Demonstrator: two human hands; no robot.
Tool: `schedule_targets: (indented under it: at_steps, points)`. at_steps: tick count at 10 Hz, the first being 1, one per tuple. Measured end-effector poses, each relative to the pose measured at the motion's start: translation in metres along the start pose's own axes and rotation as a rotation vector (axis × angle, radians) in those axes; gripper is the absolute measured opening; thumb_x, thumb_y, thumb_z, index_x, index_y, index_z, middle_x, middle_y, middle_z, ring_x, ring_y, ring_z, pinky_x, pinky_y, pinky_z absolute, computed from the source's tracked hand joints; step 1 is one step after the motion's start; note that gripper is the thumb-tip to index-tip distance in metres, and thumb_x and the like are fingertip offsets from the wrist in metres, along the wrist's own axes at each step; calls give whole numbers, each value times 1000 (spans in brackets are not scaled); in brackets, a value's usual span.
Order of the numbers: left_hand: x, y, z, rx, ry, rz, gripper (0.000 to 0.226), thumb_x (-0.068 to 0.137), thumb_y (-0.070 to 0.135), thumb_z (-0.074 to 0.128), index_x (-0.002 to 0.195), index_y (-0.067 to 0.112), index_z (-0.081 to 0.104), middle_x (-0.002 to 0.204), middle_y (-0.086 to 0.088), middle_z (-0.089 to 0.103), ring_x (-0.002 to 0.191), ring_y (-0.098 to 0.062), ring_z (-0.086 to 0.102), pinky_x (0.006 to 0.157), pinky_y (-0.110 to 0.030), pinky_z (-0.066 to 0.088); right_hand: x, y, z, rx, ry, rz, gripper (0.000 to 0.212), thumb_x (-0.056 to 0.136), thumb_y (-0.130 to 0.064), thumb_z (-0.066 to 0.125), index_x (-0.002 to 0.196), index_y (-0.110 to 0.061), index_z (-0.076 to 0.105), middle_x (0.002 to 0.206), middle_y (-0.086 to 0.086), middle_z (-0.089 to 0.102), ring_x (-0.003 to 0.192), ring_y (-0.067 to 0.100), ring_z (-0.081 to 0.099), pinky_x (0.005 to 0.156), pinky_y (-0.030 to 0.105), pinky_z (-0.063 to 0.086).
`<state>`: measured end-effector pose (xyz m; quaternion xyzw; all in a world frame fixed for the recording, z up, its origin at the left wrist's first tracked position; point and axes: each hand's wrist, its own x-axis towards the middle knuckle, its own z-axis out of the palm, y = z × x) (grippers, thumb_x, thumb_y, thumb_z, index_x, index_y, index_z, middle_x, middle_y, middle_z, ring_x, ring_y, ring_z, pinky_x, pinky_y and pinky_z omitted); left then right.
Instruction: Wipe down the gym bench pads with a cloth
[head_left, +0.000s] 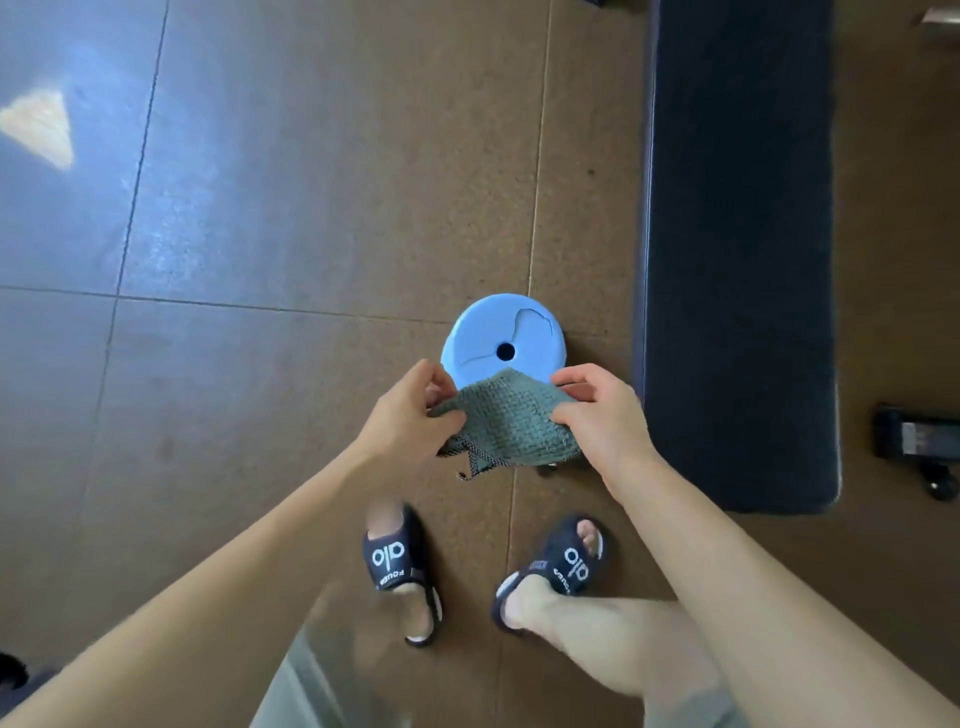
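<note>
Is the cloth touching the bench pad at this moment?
No: both hands, left hand and right hand, hold the cloth up over the floor, apart from the bench pad.

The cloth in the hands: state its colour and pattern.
The cloth is muted grey-green with a waffle-like woven texture, seen in the head view.

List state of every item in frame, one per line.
left hand: pinching the cloth's left edge
right hand: pinching the cloth's right edge
cloth: green, held up between both hands, bunched, not touching the bench
bench pad: dark, flat, to the right, nothing on it
weight plate: light blue, lying flat on the floor, partly hidden behind the cloth
slides: black, worn on both feet
</note>
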<state>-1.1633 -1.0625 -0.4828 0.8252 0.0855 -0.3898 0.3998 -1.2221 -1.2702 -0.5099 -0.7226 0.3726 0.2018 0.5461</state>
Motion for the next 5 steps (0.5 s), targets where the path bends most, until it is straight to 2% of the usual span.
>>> schedule_targets:
  at_steps: [1, 2, 3, 4, 5]
  points:
    - [64, -38, 17, 5, -5, 82, 28, 87, 8, 65, 88, 32, 50, 94, -5, 72, 85, -36, 70, 71, -56, 60, 59, 37, 36, -58, 82, -69, 31, 83, -4, 63, 103, -27, 69, 103, -11, 69, 98, 10, 64, 77, 22, 46]
    - [127, -67, 41, 52, 21, 169, 30, 85, 12, 64, 90, 36, 47, 100, -1, 71, 87, -31, 71, 74, -52, 60, 115, 69, 62, -91, 181, -138, 29, 84, -3, 61, 102, -24, 70, 98, -16, 65, 96, 8, 60, 74, 10, 40]
    - [188, -92, 66, 72, 91, 232, 30, 89, 8, 63, 98, 32, 48, 103, 4, 71, 84, -23, 71, 75, -43, 59, 166, 99, 85, -11, 334, -209, 31, 82, 1, 58, 98, -21, 72, 98, -12, 69, 97, 10, 62, 86, 23, 48]
    - [242, -117, 84, 69, 56, 240, 36, 91, 12, 64, 121, 25, 49, 102, 9, 70, 88, -24, 71, 84, -44, 57, 213, 130, 106, 8, 425, -256, 29, 82, -2, 59, 100, -20, 72, 100, -8, 70, 101, 14, 63, 91, 31, 49]
    - [273, -143, 96, 242, 3, 258, 71, 94, 22, 67, 153, 15, 28, 132, 0, 62, 121, -25, 60, 101, -30, 44, 239, 167, 119, -139, 571, -310, 34, 85, -4, 58, 113, -20, 69, 113, -2, 64, 111, 22, 58, 94, 32, 45]
